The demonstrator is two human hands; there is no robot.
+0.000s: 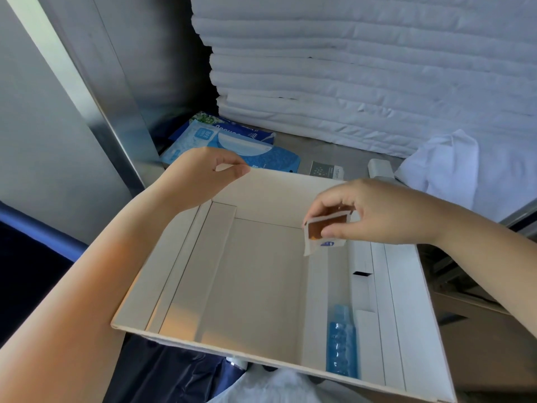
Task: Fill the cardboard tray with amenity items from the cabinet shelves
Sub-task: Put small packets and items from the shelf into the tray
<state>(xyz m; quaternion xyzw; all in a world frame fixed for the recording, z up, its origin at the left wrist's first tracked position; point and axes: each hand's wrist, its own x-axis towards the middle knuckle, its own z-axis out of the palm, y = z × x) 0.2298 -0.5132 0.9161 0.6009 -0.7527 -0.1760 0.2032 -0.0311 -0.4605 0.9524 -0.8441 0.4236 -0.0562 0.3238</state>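
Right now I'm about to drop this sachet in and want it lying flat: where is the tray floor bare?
The white cardboard tray is bare across its middle and left, between the left wall and the right-hand fold. Only the near right corner is taken, by a blue plastic packet. The small orange-and-white sachet hangs in the right hand.

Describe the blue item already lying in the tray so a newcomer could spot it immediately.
Start at the cardboard tray that the left hand holds by its far rim. Follow its right inner wall toward the near edge: the blue packet lies there on the floor. It is the only thing resting inside, a translucent bubbly strip, unlike the small white and orange sachet pinched in the right hand above.
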